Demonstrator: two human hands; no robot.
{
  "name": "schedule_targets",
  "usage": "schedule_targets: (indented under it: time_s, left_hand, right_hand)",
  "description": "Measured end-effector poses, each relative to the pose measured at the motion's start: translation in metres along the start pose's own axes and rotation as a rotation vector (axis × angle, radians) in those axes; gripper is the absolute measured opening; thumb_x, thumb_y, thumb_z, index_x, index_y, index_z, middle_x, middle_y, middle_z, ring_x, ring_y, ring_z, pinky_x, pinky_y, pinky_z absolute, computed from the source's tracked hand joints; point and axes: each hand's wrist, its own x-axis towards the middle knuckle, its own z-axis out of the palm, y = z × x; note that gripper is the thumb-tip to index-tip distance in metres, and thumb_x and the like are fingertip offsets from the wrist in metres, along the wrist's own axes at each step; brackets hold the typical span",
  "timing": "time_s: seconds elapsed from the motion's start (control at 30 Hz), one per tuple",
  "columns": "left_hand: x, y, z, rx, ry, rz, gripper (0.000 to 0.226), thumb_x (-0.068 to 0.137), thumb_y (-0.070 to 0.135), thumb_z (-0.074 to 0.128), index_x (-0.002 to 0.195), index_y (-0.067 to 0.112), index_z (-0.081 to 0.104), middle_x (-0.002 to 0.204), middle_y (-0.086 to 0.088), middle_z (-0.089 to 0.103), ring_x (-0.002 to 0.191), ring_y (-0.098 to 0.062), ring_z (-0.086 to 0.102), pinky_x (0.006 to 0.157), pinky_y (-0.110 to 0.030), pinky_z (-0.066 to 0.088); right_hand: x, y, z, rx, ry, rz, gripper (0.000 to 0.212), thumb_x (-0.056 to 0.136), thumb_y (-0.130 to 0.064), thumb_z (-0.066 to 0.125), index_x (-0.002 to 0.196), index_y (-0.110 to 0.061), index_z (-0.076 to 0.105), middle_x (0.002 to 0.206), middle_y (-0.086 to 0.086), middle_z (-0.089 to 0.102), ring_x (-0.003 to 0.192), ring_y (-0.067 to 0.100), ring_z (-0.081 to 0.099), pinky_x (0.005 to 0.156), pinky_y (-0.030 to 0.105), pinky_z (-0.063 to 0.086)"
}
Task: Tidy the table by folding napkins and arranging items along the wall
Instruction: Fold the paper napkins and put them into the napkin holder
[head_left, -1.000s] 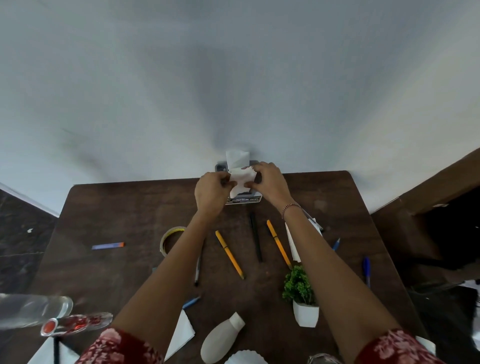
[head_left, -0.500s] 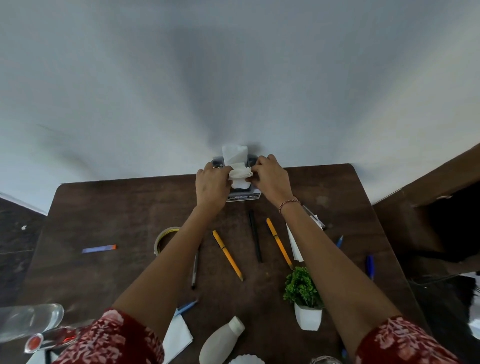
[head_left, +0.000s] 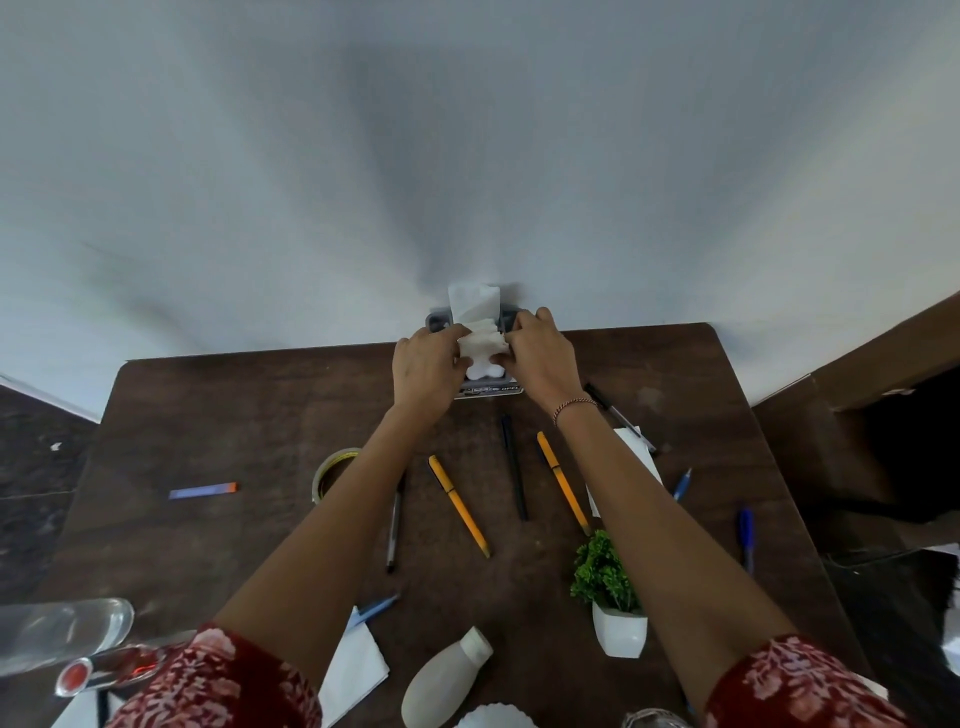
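Now, through the head camera, we see both our arms stretched up the middle of the frame to the far edge of the brown table (head_left: 234, 415), where it meets the pale wall (head_left: 467, 156). Our left hand (head_left: 423, 366) and our right hand (head_left: 540, 358) meet there with fingers curled, each pinching one side of a white napkin (head_left: 480, 343) bunched and creased between them. That napkin sits just above the centre of the frame, over a grey holder (head_left: 435, 319) standing against the wall. An upright white sheet (head_left: 470, 301) rises out of the holder right behind our fingers, and the right hand's fingertips reach its far rim.

Lower down, between our forearms, lie a yellow pen (head_left: 458, 505), a black pen (head_left: 514, 467) and a second yellow pen (head_left: 563, 488), each apart from the others. Left of the left forearm we see a tape roll (head_left: 330, 470), partly hidden by the arm, a grey pen (head_left: 393, 530) beside it, and a blue and orange stick (head_left: 202, 490) further left.

Right of the right forearm a flat napkin (head_left: 631, 441) shows partly under the arm, with a dark pen (head_left: 618, 415) at its far corner and a blue pen (head_left: 746, 535) near the table's right edge.

Along the bottom of the frame stand a green plant (head_left: 605, 577) in a white pot (head_left: 621, 634), a white bottle (head_left: 447, 680) lying on its side, a folded napkin (head_left: 353, 670), and a clear bottle (head_left: 62, 629) at lower left.
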Motion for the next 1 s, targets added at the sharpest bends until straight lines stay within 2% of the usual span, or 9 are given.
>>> schedule_targets:
  time_s: [0.1, 0.27, 0.43, 0.67, 0.87, 1.0]
  left_hand:
    - [0.001, 0.001, 0.001, 0.078, -0.072, 0.026, 0.036, 0.088, 0.030, 0.062, 0.123, 0.022, 0.058, 0.106, -0.009, 0.067, 0.104, -0.027, 0.054, 0.082, -0.036, 0.039]
    - [0.000, 0.001, 0.000, 0.063, -0.042, 0.018, 0.039, 0.088, 0.027, 0.063, 0.126, 0.024, 0.056, 0.114, -0.008, 0.066, 0.113, -0.026, 0.051, 0.087, -0.037, 0.041]
    - [-0.003, 0.003, -0.002, 0.044, -0.006, 0.003, 0.038, 0.089, 0.022, 0.060, 0.127, 0.022, 0.055, 0.110, -0.010, 0.065, 0.107, -0.027, 0.055, 0.086, -0.036, 0.040]
    - [-0.004, 0.003, 0.005, 0.080, -0.064, 0.030, 0.036, 0.089, 0.021, 0.060, 0.125, 0.024, 0.056, 0.109, -0.006, 0.067, 0.109, -0.025, 0.052, 0.086, -0.035, 0.039]
    - [-0.016, 0.002, -0.005, 0.041, 0.007, 0.019, 0.033, 0.087, 0.027, 0.063, 0.120, 0.023, 0.062, 0.108, -0.002, 0.068, 0.109, -0.025, 0.048, 0.083, -0.036, 0.040]
    - [-0.026, 0.005, -0.012, 0.054, 0.014, 0.011, 0.034, 0.087, 0.030, 0.063, 0.120, 0.024, 0.061, 0.116, -0.002, 0.064, 0.112, -0.025, 0.046, 0.084, -0.036, 0.040]
  right_hand:
    - [0.000, -0.001, 0.001, -0.021, -0.045, -0.007, 0.036, 0.086, -0.033, 0.063, 0.110, -0.006, 0.064, 0.114, 0.008, 0.053, 0.113, 0.023, 0.043, 0.071, 0.030, 0.048]
    - [-0.006, -0.003, 0.002, 0.058, -0.047, -0.001, 0.041, 0.084, -0.033, 0.066, 0.118, -0.012, 0.058, 0.119, 0.007, 0.054, 0.115, 0.023, 0.043, 0.079, 0.034, 0.050]
    - [-0.009, -0.001, 0.000, 0.087, 0.034, 0.027, 0.033, 0.087, -0.032, 0.062, 0.114, -0.013, 0.062, 0.114, 0.007, 0.058, 0.111, 0.022, 0.046, 0.076, 0.031, 0.049]
    - [-0.015, -0.001, 0.008, 0.000, -0.014, 0.038, 0.030, 0.088, -0.028, 0.062, 0.113, -0.010, 0.064, 0.114, 0.008, 0.055, 0.114, 0.022, 0.043, 0.074, 0.030, 0.049]
    - [-0.024, -0.004, 0.004, 0.041, 0.048, 0.035, 0.037, 0.086, -0.031, 0.064, 0.119, -0.014, 0.057, 0.121, 0.007, 0.053, 0.116, 0.022, 0.043, 0.080, 0.030, 0.050]
    - [-0.031, -0.008, -0.005, 0.050, 0.077, 0.034, 0.039, 0.086, -0.032, 0.064, 0.121, -0.016, 0.056, 0.122, 0.006, 0.052, 0.116, 0.021, 0.042, 0.078, 0.027, 0.049]
